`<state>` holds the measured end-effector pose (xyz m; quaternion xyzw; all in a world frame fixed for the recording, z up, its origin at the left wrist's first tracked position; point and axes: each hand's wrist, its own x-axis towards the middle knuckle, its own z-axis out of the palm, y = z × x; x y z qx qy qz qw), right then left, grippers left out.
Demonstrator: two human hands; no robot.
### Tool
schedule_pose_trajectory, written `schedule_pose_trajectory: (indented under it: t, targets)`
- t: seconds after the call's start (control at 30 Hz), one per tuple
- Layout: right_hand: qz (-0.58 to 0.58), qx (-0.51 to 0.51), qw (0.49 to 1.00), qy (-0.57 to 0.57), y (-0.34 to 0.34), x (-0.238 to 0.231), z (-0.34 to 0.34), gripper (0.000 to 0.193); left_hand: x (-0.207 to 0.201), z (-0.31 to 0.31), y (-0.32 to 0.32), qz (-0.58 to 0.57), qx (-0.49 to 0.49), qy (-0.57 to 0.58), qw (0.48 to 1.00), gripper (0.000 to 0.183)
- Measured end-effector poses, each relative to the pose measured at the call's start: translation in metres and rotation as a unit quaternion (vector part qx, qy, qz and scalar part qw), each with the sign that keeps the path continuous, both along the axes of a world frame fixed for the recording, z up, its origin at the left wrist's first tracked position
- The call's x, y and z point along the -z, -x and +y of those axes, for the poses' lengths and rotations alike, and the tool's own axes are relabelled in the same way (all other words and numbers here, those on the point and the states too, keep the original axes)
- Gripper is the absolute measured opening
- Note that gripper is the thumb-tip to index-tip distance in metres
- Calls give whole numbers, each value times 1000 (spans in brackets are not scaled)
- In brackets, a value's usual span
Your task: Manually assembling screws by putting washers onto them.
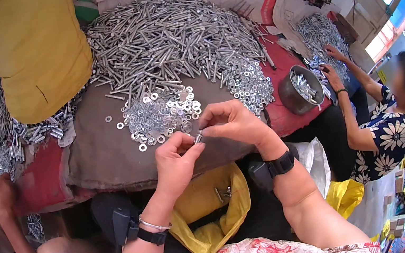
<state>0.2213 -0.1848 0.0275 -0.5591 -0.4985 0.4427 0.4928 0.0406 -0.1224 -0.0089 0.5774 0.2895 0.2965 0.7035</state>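
Observation:
My left hand (pixel 176 164) is closed in a pinch around a small silver bolt (pixel 198 138), just over the table's near edge. At the bolt's upper end, the thumb and fingers of my right hand (pixel 234 122) are pinched together. Whatever small part they hold there is too small to make out. Just beyond my hands lies a loose heap of flat washers (pixel 152 116). A heap of small nuts (pixel 249 86) is to its right, and a large mound of metal bolts (pixel 161 37) rises behind both.
An open yellow sack (pixel 234 188) with a few bolts hangs below the table edge. A metal pot (pixel 291 95) of parts stands at right, near a co-worker (pixel 388 117) handling another pile. A full yellow sack (pixel 41 57) stands far left; another person's arms (pixel 10 212) reach in there.

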Motion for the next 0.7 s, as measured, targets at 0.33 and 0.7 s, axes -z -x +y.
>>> schedule_pose_trajectory:
  t: [0.33,0.7]
  targets:
    - [-31,99,994,-23,17,15,11,12,6,8,-1,6,-33,12,999,11]
    - [18,35,999,-10,4,4,3,13,6,6,1,10,-20,-118,993,12]
